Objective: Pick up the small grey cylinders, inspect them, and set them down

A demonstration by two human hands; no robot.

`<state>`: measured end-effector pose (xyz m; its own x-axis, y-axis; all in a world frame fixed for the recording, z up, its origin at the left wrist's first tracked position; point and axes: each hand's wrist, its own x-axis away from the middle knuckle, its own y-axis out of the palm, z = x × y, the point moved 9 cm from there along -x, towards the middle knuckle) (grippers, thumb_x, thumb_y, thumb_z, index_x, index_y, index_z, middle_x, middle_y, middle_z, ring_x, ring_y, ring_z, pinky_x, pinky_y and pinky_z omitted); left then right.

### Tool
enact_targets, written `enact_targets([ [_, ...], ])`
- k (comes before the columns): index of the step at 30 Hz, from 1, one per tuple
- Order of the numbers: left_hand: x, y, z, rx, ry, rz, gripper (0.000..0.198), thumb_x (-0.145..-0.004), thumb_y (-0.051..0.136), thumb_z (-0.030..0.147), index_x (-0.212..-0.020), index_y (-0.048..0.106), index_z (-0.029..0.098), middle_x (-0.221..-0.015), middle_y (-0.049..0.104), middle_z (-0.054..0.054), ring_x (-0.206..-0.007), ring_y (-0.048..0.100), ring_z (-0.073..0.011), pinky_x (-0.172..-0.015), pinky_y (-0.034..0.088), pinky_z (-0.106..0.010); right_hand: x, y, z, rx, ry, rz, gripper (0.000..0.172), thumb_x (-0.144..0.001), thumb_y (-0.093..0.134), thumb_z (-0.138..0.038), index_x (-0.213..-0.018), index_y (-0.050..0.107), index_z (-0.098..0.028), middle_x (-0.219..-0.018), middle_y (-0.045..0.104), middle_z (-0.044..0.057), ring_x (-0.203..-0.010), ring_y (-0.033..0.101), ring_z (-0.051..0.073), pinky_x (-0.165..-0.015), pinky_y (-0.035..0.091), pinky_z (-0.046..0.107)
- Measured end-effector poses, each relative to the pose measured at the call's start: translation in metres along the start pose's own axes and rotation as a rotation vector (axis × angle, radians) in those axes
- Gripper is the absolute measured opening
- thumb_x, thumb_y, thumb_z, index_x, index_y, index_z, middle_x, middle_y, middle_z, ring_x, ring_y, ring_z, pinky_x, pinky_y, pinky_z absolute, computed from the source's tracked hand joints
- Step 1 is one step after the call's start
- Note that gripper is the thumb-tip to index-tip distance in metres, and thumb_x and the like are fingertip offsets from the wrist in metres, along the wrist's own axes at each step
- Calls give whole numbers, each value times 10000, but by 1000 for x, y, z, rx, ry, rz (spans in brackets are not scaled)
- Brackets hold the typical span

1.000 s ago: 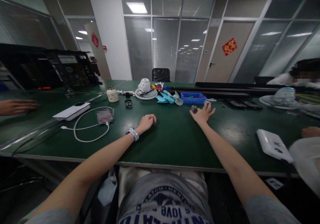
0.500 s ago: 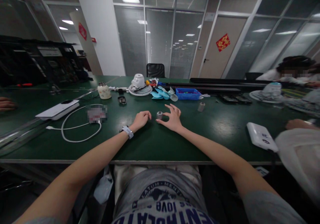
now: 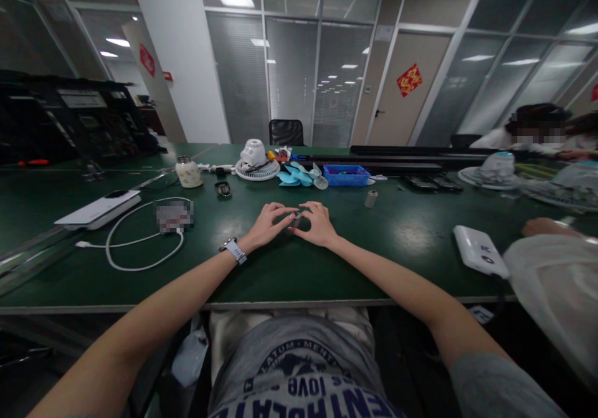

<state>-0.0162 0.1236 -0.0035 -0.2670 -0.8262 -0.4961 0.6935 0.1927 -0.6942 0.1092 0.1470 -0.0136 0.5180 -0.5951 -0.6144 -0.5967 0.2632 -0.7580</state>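
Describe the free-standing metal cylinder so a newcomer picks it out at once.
On the green table, find the blue tray. Nearer the camera than its right end stands a small grey cylinder. No hand touches it, unlike the similar one between left hand and right hand.

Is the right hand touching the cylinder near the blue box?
Apart: the head view shows green table between the right hand and that cylinder.

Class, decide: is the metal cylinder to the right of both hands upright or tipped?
Upright: the cylinder stands on one end, its round top facing up.
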Motion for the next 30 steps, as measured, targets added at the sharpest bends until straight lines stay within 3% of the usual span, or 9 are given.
enact_targets([
  [4, 1, 2, 1, -25, 12, 22, 384, -890, 486, 458, -1160, 668, 255, -1097, 567, -69, -1069, 461, -217, -967, 371, -361, 1, 1, -5, -2, -46, -31, 434, -767, 637, -565, -1014, 645, -208, -1250, 547, 97, -1222, 389, 275, -1000, 327, 459],
  [12, -6, 1, -7, 52, -69, 127, 334, -816, 590, 489, -961, 732, 224, -991, 636, -71, -1001, 501, -223, -775, 425, -311, 1, 8, -9, 4, -86, -92, 493, -812, 586, -570, -1141, 613, -204, -1253, 549, 99, -1214, 397, 273, -995, 336, 448],
  [18, -8, -15, -22, 180, -152, 251, 382, -809, 587, 498, -974, 731, 184, -980, 695, -76, -924, 571, -201, -795, 437, -299, 1, 5, -10, 15, -77, -87, 448, -814, 585, -556, -1088, 629, -204, -1225, 571, 103, -1189, 426, 280, -972, 348, 449],
  [21, -7, -15, -41, 177, -251, 172, 452, -777, 596, 540, -993, 737, 170, -922, 716, -74, -815, 588, -187, -721, 439, -278, 1, 2, -10, 24, -60, -78, 448, -795, 606, -549, -1057, 634, -187, -1209, 580, 111, -1169, 443, 278, -970, 347, 448],
  [24, -2, -3, -57, 106, -325, -9, 464, -733, 621, 561, -956, 756, 177, -779, 716, -48, -682, 570, -163, -621, 406, -256, 1, 1, -9, 31, -50, -78, 436, -779, 632, -511, -1036, 633, -158, -1189, 587, 117, -1155, 453, 272, -974, 340, 442],
  [27, 3, 12, -62, 87, -350, -177, 449, -706, 639, 555, -940, 767, 194, -680, 696, -19, -565, 524, -131, -553, 365, -243, 1, 0, -7, 33, -31, -85, 439, -769, 643, -485, -1042, 624, -141, -1185, 586, 122, -1154, 452, 273, -976, 333, 438],
  [30, 3, 18, -59, 7, -316, -232, 408, -696, 648, 541, -912, 775, 219, -647, 681, 1, -565, 514, -123, -553, 353, -236, 2, 2, -5, 24, -9, -114, 452, -778, 630, -486, -1071, 610, -143, -1197, 583, 122, -1160, 448, 271, -985, 324, 432],
])
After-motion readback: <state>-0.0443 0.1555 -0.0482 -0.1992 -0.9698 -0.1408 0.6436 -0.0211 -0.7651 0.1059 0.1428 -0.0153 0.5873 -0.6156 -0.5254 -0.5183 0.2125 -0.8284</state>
